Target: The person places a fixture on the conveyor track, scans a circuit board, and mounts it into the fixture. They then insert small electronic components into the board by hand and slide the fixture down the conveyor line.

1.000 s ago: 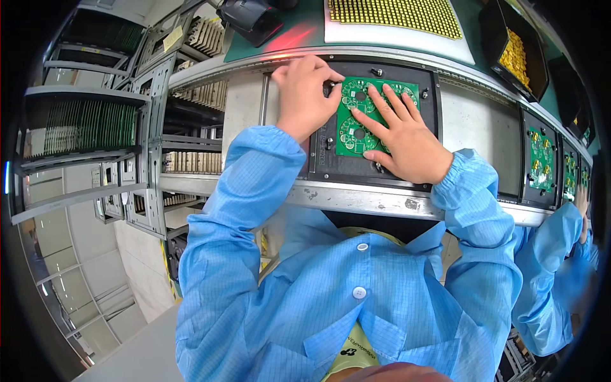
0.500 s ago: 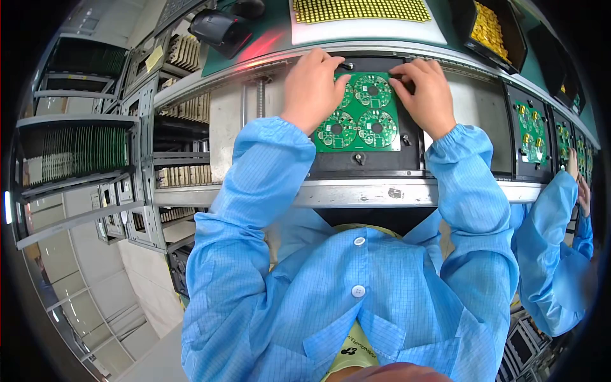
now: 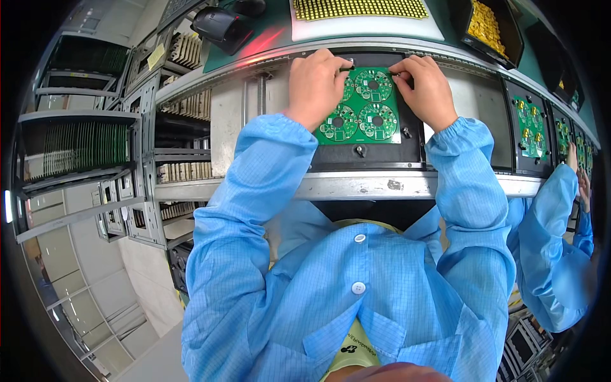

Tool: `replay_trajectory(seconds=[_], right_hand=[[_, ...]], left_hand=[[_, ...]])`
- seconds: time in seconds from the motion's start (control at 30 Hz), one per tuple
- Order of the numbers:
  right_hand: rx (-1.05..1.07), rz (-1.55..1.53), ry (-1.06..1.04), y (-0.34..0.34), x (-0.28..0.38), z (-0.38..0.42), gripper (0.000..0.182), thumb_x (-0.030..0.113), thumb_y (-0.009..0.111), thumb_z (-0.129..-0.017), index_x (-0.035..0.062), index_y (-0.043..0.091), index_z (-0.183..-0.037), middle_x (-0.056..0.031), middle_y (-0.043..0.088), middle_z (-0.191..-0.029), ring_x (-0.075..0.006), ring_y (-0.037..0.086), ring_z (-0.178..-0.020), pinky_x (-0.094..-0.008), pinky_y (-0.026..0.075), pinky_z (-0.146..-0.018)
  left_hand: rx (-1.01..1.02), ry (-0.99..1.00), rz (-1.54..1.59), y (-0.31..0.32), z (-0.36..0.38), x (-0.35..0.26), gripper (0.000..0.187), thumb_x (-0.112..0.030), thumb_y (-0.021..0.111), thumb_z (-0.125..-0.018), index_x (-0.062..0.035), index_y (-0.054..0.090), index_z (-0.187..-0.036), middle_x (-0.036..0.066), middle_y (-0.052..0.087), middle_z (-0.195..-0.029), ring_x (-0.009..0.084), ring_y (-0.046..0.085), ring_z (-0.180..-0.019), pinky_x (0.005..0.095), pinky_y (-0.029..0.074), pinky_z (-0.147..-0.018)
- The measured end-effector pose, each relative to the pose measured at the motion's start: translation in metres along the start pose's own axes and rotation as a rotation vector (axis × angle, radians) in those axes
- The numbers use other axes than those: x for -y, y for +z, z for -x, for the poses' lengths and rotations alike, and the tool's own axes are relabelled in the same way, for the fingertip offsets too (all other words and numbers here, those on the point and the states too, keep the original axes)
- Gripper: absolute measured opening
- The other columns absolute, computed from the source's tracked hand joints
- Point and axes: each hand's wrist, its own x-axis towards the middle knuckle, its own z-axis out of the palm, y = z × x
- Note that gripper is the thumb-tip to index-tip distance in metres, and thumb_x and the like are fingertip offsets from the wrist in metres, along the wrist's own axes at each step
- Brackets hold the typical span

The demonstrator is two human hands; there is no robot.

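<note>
A green circuit board [image 3: 359, 132] with several round patterns lies flat in a black fixture [image 3: 331, 156] on the rail in front of me. My left hand [image 3: 317, 86] is at the board's upper left corner, thumb and index finger closed on its edge. At the upper right corner, my right hand [image 3: 425, 89] has curled fingers, with thumb and index tip against the board's edge. The exact contact under the fingertips is partly hidden. Small latches [image 3: 360, 151] sit on the fixture below and to the right of the board.
A white tray with yellow pieces [image 3: 363, 9] lies beyond the rail, beside a black bin of yellow parts [image 3: 487, 30]. At upper left is a black scanner [image 3: 221, 28]. Racks of boards [image 3: 76, 149] stand left. Another person's sleeve [image 3: 552, 216] and more boards [image 3: 531, 127] are right.
The view has shifted slightly, so the board and fixture appear a little higher. My left hand has moved slightly right along the board's top corner; the board stays in its fixture.
</note>
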Motion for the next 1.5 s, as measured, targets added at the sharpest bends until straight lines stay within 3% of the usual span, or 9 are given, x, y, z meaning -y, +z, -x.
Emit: replay_trajectory(seconds=[0.13,0.3,0.43,0.6,0.77,1.03,1.27,1.4,1.5], right_hand=[[-0.01,-0.096,-0.013,-0.002,-0.006,0.006,0.017,0.01,0.075,-0.085,0.0107,0.072,-0.101,-0.0024,0.066,-0.083,-0.0267,0.061,-0.088,-0.0391,0.052,-0.079],[-0.012,-0.132,-0.054,-0.014,0.0,0.025,0.014,0.013,0.076,-0.088,0.0088,0.071,-0.1,-0.0032,0.067,-0.083,-0.0249,0.063,-0.085,-0.0364,0.052,-0.075],[0.119,-0.313,0.03,-0.016,0.005,0.028,0.015,0.01,0.077,-0.089,0.0066,0.072,-0.103,-0.0026,0.067,-0.083,-0.0163,0.063,-0.083,-0.0316,0.05,-0.071],[0.45,-0.614,0.09,-0.033,0.007,0.036,0.02,0.014,0.082,-0.085,0.0049,0.072,-0.1,-0.0045,0.071,-0.092,-0.015,0.068,-0.087,-0.029,0.054,-0.076],[0.401,-0.557,-0.163,-0.041,-0.001,0.044,0.029,0.008,0.088,-0.074,0.0055,0.074,-0.099,-0.005,0.073,-0.096,-0.0218,0.066,-0.091,-0.0354,0.055,-0.086],[0.263,-0.421,-0.095,-0.03,0.009,0.048,0.027,0.021,0.09,-0.07,0.0093,0.066,-0.076,-0.0037,0.065,-0.075,-0.0264,0.06,-0.078,-0.0385,0.049,-0.07],[0.273,-0.392,-0.053,-0.033,0.017,0.045,0.03,0.02,0.092,-0.067,0.0089,0.065,-0.072,-0.0045,0.065,-0.074,-0.0265,0.061,-0.077,-0.0389,0.051,-0.069],[0.304,-0.45,-0.152,-0.026,0.022,0.036,0.032,0.021,0.094,-0.065,0.0075,0.068,-0.079,-0.0046,0.067,-0.081,-0.0245,0.063,-0.081,-0.0352,0.051,-0.07],[0.302,-0.628,0.011,-0.024,0.017,0.006,0.028,0.021,0.086,-0.081,0.0068,0.071,-0.099,-0.008,0.069,-0.091,-0.0233,0.066,-0.083,-0.0335,0.053,-0.068]], left_hand=[[0.024,-0.076,0.251,-0.038,0.013,0.004,0.033,-0.011,0.082,-0.081,-0.0121,0.074,-0.113,0.005,0.064,-0.097,0.0189,0.063,-0.085,0.0377,0.049,-0.085],[0.584,0.045,0.457,-0.1,0.053,0.008,0.032,-0.018,0.086,-0.076,-0.0109,0.074,-0.105,0.007,0.069,-0.108,0.025,0.066,-0.098,0.0392,0.053,-0.086],[0.424,0.102,0.266,-0.089,0.067,0.009,0.018,-0.02,0.083,-0.078,-0.0103,0.075,-0.091,0.002,0.071,-0.098,0.0266,0.066,-0.096,0.0385,0.052,-0.084],[0.367,0.255,0.134,-0.082,0.064,0.003,0.027,-0.019,0.085,-0.079,-0.0086,0.073,-0.101,0.005,0.069,-0.104,0.0231,0.066,-0.093,0.0351,0.054,-0.075],[0.382,0.174,0.334,-0.06,0.07,-0.059,0.048,-0.017,0.08,-0.084,-0.0081,0.058,-0.126,0.008,0.065,-0.105,0.0312,0.068,-0.089,0.0376,0.055,-0.073],[0.413,0.08,0.186,-0.029,0.066,-0.084,0.041,0.001,0.06,-0.083,-0.0066,0.055,-0.123,0.012,0.062,-0.107,0.0324,0.07,-0.089,0.0436,0.057,-0.073],[0.609,-0.141,0.509,-0.05,0.023,-0.044,0.036,-0.01,0.069,-0.087,-0.0043,0.061,-0.122,0.015,0.064,-0.106,0.0243,0.068,-0.078,0.0373,0.055,-0.07],[-0.058,0.07,-0.12,-0.035,-0.037,0.039,0.022,-0.02,0.074,-0.09,-0.0128,0.074,-0.111,0.009,0.071,-0.104,0.0305,0.07,-0.087,0.0393,0.055,-0.075],[-0.107,-0.014,-0.215,-0.018,-0.072,0.082,0.016,-0.02,0.073,-0.09,-0.0151,0.078,-0.104,0.004,0.071,-0.104,0.0278,0.07,-0.089,0.039,0.056,-0.076]])
